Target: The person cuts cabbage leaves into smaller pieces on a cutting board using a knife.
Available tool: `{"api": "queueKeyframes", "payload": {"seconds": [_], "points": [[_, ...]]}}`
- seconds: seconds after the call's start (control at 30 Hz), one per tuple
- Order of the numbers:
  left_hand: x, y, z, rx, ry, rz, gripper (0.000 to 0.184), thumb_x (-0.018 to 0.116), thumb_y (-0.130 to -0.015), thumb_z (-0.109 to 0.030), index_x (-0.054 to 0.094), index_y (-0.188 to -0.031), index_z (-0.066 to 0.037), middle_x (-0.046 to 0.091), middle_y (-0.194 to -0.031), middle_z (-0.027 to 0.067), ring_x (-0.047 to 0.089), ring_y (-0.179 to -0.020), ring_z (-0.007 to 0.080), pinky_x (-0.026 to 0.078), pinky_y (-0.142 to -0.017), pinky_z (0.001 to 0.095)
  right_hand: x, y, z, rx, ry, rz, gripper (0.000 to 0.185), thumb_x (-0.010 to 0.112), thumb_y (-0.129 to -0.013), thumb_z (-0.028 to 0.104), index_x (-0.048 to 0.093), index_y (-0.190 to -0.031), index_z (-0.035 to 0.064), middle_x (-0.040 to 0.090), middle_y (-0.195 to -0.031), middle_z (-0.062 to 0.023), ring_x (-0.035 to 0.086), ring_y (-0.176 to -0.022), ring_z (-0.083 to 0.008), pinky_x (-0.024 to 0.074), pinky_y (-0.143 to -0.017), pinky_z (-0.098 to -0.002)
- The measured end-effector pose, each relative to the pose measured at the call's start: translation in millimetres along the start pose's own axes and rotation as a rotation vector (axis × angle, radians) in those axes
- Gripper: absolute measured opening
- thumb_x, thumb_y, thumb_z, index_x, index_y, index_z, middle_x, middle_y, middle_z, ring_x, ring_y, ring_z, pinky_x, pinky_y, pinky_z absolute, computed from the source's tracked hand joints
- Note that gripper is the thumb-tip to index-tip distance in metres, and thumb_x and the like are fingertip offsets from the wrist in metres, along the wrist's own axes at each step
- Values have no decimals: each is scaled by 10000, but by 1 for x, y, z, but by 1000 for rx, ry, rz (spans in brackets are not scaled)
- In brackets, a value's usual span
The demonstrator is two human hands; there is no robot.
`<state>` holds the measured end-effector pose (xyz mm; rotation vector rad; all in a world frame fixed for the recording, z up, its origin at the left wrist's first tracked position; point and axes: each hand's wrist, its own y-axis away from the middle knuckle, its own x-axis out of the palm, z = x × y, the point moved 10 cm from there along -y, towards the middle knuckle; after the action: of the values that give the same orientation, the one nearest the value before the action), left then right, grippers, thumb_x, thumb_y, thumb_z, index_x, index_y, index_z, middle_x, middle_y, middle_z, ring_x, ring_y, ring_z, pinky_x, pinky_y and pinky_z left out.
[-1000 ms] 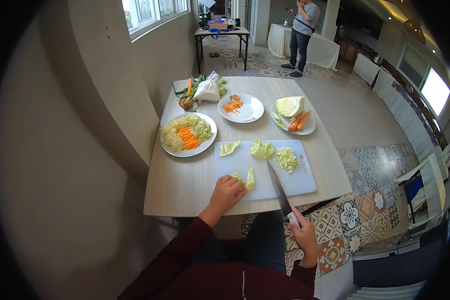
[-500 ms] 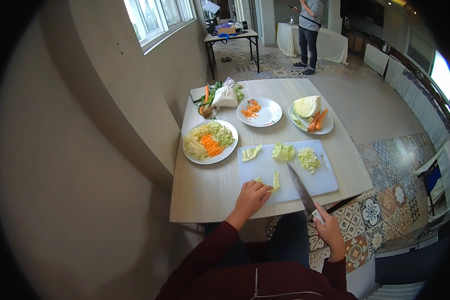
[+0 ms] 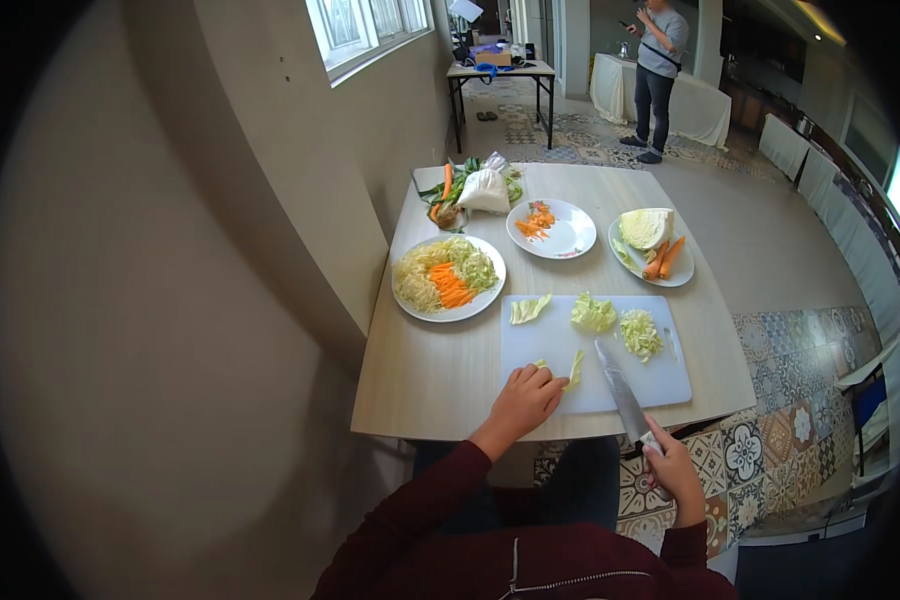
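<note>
On the white cutting board [image 3: 550,345], near its front edge, I see through the head camera the left hand [image 3: 525,393] with its fingers bent and together, the fingertips at a cabbage strip [image 3: 575,368]; a little more pale green shows behind the fingers, but I cannot tell whether they pinch it or only press it. The right hand [image 3: 673,468] is closed around the white handle of a kitchen knife [image 3: 620,385], just beyond the near side of the table [image 3: 410,370]. The blade points forward over the board — whether it touches the surface, I cannot say. Its tip is near a crumpled cabbage leaf [image 3: 594,312] and a heap of chopped cabbage [image 3: 640,336], while a flatter leaf piece [image 3: 531,309] lies apart from them, toward the left. Behind the board I find three plates: the left one bears carrot strips [image 3: 453,286] with shredded cabbage [image 3: 473,266] beside them, the middle one orange carrot scraps [image 3: 537,222], and the right one a cut cabbage [image 3: 646,228] with carrots [image 3: 660,265]. At the far left corner, a plastic bag [image 3: 485,192] with white contents rests against leafy greens [image 3: 455,185].
</note>
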<state>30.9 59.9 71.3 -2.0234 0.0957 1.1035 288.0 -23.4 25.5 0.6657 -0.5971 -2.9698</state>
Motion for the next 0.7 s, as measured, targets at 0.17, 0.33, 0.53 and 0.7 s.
{"api": "queueKeyframes", "payload": {"seconds": [0.17, 0.33, 0.53, 0.7], "points": [[-2, 0, -2, 23, -12, -9, 215, 691, -870, -139, 695, -1085, -152, 556, -889, 18, 565, -900, 213, 441, -801, 359, -12, -10, 3, 0, 51, 6, 610, 567, -958, 50, 471, -1532, 232, 568, -658, -28, 541, -494, -100, 483, -478, -279], [-2, 1, -1, 26, -8, -30, 208, 694, -861, -139, 699, -1067, -159, 553, -881, 17, 564, -895, 208, 431, -793, 357, -17, -9, 14, 34, 99, 19, 616, 575, -955, 64, 470, -1531, 256, 570, -654, -34, 537, -488, -100, 480, -480, -281], [-3, -2, 4, -5, 51, -10, 160, 704, -852, -119, 715, -1002, -173, 581, -860, 20, 573, -889, 230, 435, -815, 368, -14, 2, 18, -37, 151, -40, 622, 583, -941, 62, 480, -1525, 251, 592, -661, -52, 546, -486, -112, 489, -504, -299], [-8, -9, 30, -261, 215, -99, 125, 691, -854, -101, 704, -978, -98, 621, -863, 52, 582, -872, 254, 454, -795, 374, -12, 4, -3, -233, 205, -132, 557, 585, -951, 77, 527, -1492, 194, 612, -669, -66, 557, -509, -117, 477, -512, -307]]}}
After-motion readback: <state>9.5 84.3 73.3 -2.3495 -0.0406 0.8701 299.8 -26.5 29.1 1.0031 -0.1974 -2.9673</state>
